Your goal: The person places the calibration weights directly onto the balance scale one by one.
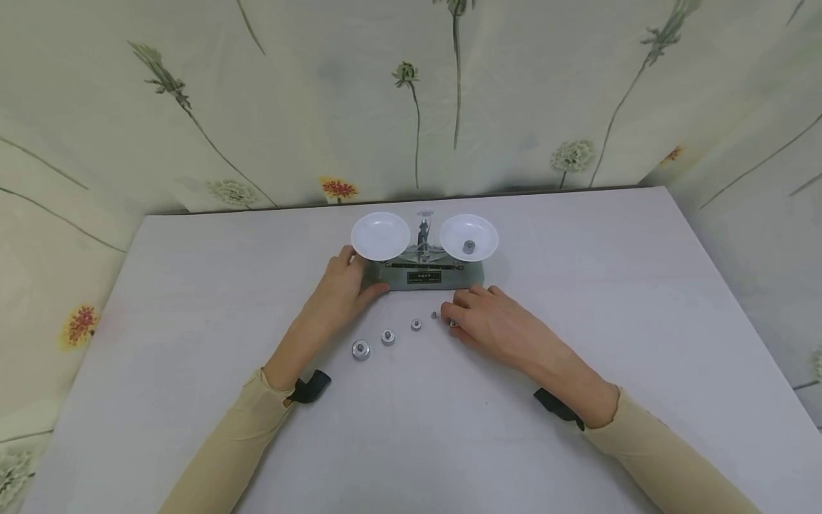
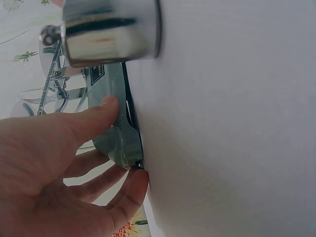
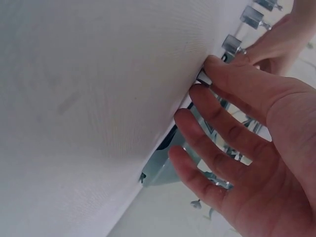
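Note:
A balance scale (image 1: 437, 280) with a grey-green base and two white pans stands near the table's back edge. My left hand (image 1: 330, 296) grips the left end of that base, thumb (image 2: 109, 106) on its front and fingers curled around the side. One metal weight (image 1: 469, 247) lies in the right pan (image 1: 491, 243); the left pan (image 1: 380, 232) holds nothing. In front of the scale, my right hand (image 1: 497, 325) pinches a small metal weight (image 3: 203, 77) at the tabletop between thumb and forefinger. Its other fingers are spread, slightly bent.
Several metal weights stand in a slanting row in front of the scale, from a large one (image 1: 361, 350) at left to a tiny one (image 1: 434, 315) beside my right hand. A white cloth covers the table (image 1: 578, 257). Behind it hangs a flower-patterned curtain (image 1: 289, 107).

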{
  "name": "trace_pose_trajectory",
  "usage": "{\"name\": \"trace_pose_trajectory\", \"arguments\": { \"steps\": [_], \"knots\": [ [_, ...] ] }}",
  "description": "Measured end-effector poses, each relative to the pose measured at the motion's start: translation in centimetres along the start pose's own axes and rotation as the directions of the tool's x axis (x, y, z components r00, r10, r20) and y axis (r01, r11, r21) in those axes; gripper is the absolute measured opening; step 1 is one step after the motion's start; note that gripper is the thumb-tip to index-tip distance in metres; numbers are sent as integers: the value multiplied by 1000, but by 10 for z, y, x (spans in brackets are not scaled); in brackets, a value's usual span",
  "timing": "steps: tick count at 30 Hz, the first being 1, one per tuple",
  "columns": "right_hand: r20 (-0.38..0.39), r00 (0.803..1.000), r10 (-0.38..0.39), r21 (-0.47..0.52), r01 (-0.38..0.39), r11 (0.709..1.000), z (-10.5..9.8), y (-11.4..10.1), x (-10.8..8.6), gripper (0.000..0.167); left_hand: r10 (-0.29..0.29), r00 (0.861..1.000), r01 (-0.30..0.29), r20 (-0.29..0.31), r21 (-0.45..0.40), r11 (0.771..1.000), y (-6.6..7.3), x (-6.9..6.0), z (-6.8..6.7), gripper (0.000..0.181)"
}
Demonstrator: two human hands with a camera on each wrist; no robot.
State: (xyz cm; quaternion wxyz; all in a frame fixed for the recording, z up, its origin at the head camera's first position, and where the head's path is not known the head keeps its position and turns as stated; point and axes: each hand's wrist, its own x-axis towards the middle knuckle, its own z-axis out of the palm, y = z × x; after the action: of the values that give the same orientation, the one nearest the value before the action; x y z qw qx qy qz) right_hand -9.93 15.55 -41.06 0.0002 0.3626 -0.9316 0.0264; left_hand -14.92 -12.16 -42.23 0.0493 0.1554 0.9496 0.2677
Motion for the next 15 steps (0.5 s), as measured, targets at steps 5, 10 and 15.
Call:
{"name": "trace_pose_trajectory", "arguments": {
  "steps": [5, 10, 15],
  "knots": [
    [-10, 1000, -9, -4, 9, 1000, 1, 0, 0, 20, -5, 1000, 5, 2, 1, 1000, 0, 0, 1, 79],
    [-20, 999, -25, -24, 25, 999, 1, 1, -1, 20, 8, 1000, -8, -7, 0, 1000, 0, 1, 1, 78],
    [-27, 999, -46, -47, 45, 998, 0, 2, 0, 19, 0, 1000, 0, -13, -2, 1000, -1, 0, 1, 78]
  ]
}}
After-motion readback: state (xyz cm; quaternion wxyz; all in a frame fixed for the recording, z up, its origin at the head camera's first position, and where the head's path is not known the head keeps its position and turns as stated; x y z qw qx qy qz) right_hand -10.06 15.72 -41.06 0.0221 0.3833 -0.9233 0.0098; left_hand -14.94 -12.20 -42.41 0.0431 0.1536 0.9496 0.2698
